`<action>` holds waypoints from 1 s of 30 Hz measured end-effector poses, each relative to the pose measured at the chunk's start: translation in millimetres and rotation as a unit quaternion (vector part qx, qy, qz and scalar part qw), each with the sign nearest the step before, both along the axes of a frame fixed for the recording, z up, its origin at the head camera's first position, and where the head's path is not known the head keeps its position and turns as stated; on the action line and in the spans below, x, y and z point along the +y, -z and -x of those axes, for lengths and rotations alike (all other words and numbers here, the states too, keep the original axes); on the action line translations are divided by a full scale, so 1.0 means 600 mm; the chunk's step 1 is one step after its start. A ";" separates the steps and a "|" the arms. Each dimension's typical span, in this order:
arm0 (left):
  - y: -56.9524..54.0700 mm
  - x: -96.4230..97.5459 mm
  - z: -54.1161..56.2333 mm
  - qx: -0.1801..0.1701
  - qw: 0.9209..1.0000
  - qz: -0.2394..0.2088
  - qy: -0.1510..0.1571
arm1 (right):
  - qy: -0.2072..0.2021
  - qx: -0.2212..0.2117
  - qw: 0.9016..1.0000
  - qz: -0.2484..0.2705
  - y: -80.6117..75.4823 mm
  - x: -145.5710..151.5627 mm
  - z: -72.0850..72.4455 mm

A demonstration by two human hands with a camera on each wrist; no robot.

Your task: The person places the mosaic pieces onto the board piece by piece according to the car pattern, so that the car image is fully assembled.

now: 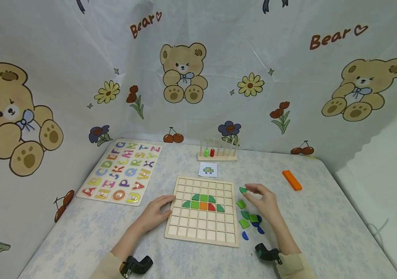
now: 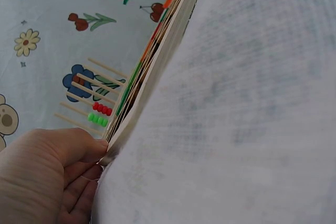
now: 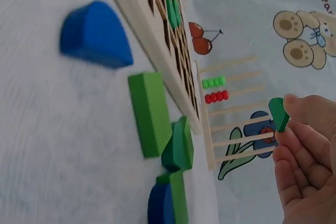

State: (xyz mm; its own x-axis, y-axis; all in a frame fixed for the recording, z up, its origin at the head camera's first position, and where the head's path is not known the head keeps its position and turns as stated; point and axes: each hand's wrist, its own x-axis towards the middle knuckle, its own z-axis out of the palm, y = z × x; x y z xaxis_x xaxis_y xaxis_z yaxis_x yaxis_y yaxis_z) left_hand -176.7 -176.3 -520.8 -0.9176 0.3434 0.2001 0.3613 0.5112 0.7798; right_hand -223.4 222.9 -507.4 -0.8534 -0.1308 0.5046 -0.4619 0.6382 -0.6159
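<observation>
My right hand (image 1: 264, 199) pinches a dark green quarter-circle piece (image 3: 279, 114) between thumb and fingertips, raised beside the upper right of a wooden grid board (image 1: 202, 241). My left hand (image 1: 154, 214) rests against the board's left edge, its thumb (image 2: 86, 148) touching the rim. In the board's middle rows lie green pieces, an orange square (image 1: 203, 206) and a red quarter-circle (image 1: 211, 207). Loose to the right of the board are green squares (image 1: 244, 223), another dark green quarter-circle (image 1: 245, 215) and several blue rounded pieces (image 3: 94, 35), some overlapping.
Behind the board lies a small card (image 1: 207, 169) with a coloured grid picture. A wooden peg rack (image 1: 217, 158) with green and red beads stands farther back. An alphabet board (image 1: 118, 174) is at the left, an orange block (image 1: 292, 180) at the right. A bear-printed curtain (image 1: 219, 112) hangs behind.
</observation>
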 end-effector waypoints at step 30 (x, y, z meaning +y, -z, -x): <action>0.002 0.000 0.002 -0.004 1.000 0.003 -0.008 | -0.201 -0.135 0.965 0.102 -0.109 -0.243 -0.079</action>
State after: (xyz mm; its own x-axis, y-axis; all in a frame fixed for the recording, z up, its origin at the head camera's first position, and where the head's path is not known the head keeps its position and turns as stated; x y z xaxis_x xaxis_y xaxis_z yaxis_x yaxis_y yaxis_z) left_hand -177.6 -176.4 -522.1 -0.9248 0.3297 0.1900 0.3462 0.5218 0.7796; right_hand -176.1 77.1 -442.2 -0.8581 -0.4008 0.3211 -0.4524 0.2940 -0.8419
